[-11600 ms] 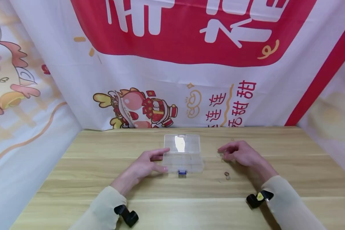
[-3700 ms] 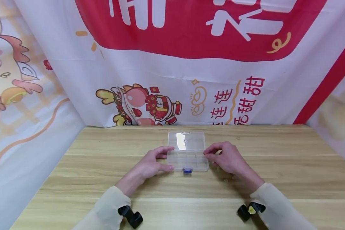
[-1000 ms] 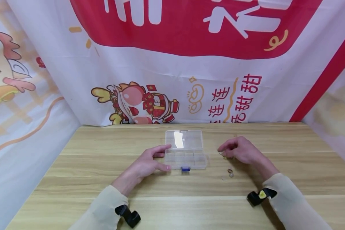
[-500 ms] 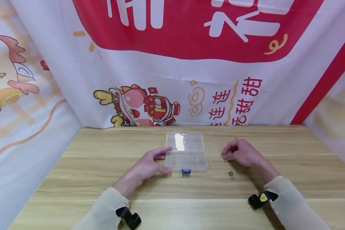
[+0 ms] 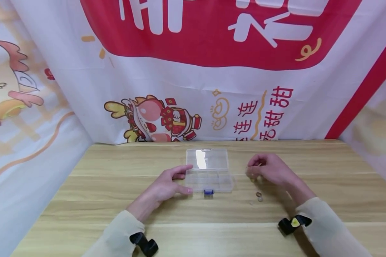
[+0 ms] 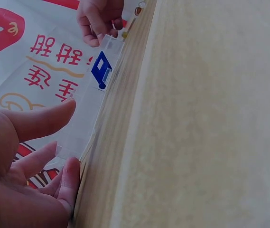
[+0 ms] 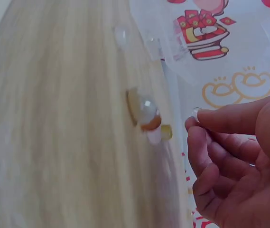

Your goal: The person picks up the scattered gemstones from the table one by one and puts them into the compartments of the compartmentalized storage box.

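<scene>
Across the table (image 5: pixel 193 239), box (image 5: pixel 209 181) lies lengthwise; latch (image 5: pixel 208 192) nearest.

My head camera looks forward and down from above, far enough back to take in the table (image 5: pixel 193 237), my left hand (image 5: pixel 164 184), my right hand (image 5: pixel 271 169) and the printed cloth (image 5: pixel 180 82) behind. My left wrist camera (image 5: pixel 152 247) looks from close and low, its picture tipped sideways, along the clear box (image 6: pixel 83 111) towards my right hand. My right wrist camera (image 5: pixel 285 227), likewise tipped, looks past that hand at nearby small shiny pieces (image 7: pixel 147 113). All three views share box, cloth and pieces.
</scene>
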{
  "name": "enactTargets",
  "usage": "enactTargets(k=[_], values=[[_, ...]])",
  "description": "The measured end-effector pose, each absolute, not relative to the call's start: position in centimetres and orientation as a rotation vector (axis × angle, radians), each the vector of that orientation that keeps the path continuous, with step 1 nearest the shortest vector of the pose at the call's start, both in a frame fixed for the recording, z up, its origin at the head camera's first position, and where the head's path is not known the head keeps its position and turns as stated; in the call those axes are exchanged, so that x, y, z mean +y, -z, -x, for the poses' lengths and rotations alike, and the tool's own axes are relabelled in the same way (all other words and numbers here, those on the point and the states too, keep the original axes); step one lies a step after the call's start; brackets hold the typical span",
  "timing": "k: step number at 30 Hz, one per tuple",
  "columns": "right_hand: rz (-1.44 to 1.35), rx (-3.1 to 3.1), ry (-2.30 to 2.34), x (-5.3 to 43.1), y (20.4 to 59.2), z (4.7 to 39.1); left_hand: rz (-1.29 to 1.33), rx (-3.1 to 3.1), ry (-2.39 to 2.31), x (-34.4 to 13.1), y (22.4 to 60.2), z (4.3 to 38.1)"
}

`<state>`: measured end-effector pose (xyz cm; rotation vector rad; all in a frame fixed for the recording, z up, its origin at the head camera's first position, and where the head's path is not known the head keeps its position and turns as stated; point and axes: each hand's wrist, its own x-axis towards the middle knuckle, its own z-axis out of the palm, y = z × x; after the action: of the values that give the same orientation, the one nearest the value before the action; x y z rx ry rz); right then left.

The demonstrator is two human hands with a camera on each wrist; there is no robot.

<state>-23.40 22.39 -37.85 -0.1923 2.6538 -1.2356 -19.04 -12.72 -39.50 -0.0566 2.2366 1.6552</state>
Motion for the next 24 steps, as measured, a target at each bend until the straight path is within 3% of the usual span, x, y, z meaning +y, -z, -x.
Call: enactTargets(k=[24], values=[[0.183,2.650,1.388,19.8,37.1,22.4,0.056,2.248,-1.643,-13.0,39.4,18.9]])
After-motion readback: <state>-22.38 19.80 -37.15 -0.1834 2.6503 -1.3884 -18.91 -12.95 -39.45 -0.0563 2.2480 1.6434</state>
